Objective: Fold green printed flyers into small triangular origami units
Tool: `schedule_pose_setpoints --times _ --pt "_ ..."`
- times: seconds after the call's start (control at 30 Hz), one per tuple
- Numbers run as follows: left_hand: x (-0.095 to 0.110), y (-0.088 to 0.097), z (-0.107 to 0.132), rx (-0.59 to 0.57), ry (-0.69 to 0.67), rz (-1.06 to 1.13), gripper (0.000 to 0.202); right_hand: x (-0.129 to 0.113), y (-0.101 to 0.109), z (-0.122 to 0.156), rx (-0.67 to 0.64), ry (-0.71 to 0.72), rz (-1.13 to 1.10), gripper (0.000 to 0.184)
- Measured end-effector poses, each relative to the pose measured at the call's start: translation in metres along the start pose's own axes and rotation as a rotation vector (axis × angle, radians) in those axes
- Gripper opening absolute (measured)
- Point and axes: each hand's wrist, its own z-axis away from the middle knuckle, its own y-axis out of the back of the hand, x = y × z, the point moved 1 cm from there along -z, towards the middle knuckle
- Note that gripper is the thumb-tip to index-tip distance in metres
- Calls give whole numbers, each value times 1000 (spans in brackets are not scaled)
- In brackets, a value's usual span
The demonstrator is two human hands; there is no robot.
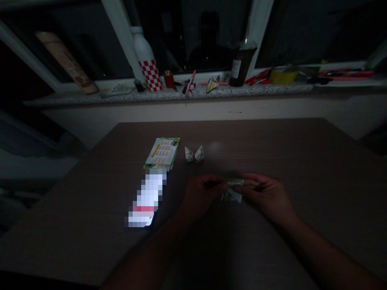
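Observation:
Between my two hands is a small folded piece of printed paper (232, 196), green and white, held just above the table. My left hand (201, 193) pinches its left edge between thumb and fingers. On the other side, my right hand (266, 193) grips the right part, with the thumb on the near face. Beyond my left hand stands a small folded paper shape (194, 155) with two pointed tips. Farther left lies a stack of printed paper sheets (163, 153), and the lit phone (146, 197) touches or overlaps its near edge; its screen is blurred out.
Behind the brown table (302, 153) runs a stone windowsill (181, 94). On it stand a white bottle with red checks (148, 60), a small red jar (169, 79), a dark cup (238, 68), a yellow container (283, 76) and several pens. A tall patterned tube (66, 62) leans at the left.

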Motion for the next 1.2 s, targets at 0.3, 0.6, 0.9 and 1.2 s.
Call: schedule_pose_setpoints --times 0.3,0.6,0.9,1.2 --pt "8 -2 2 49 -11 -43 12 -1 2 0 -15 40 64 22" --pt "9 -3 3 81 -23 -35 10 -1 1 1 17 38 104 17" --pt "8 -2 3 62 25 10 11 -2 6 2 -28 135 196 19" --pt "14 0 3 100 47 70 11 -3 4 0 -118 95 263 28"
